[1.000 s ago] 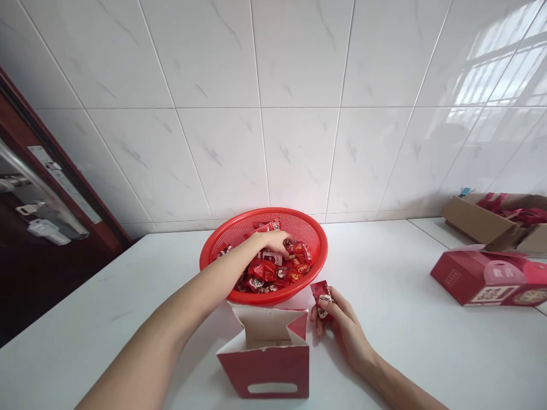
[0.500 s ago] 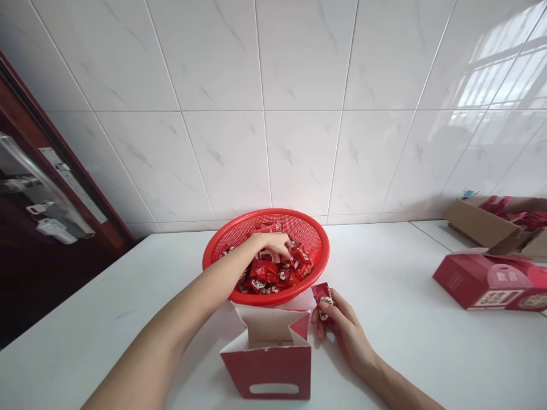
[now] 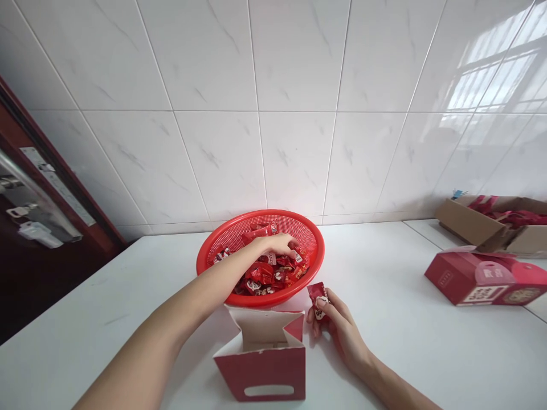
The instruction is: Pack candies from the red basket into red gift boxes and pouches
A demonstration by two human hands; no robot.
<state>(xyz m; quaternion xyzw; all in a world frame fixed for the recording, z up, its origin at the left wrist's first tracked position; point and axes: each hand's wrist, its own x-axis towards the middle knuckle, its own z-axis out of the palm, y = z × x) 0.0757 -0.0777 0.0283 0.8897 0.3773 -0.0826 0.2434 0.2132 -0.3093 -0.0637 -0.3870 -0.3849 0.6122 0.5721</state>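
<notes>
A red perforated plastic basket holds several red-wrapped candies. My left hand reaches down into it, fingers bent and a little apart over the candies on the right side. Its fingertips are partly hidden, and no candy is seen lifted in it. Just outside the basket's front right rim, my right hand pinches a wrapped candy between thumb and fingers. In front of the basket stands a dark red paper box, its top open, with a white inside and an oval handle slot.
On the right of the white counter lies a red printed gift box. Behind it is an open brown cardboard carton with red items inside. A tiled wall rises behind; a dark red door is at the left.
My left hand has shifted slightly to the right among the candies, its fingers more spread. My right hand still holds its candy. The whole view has shifted slightly.
</notes>
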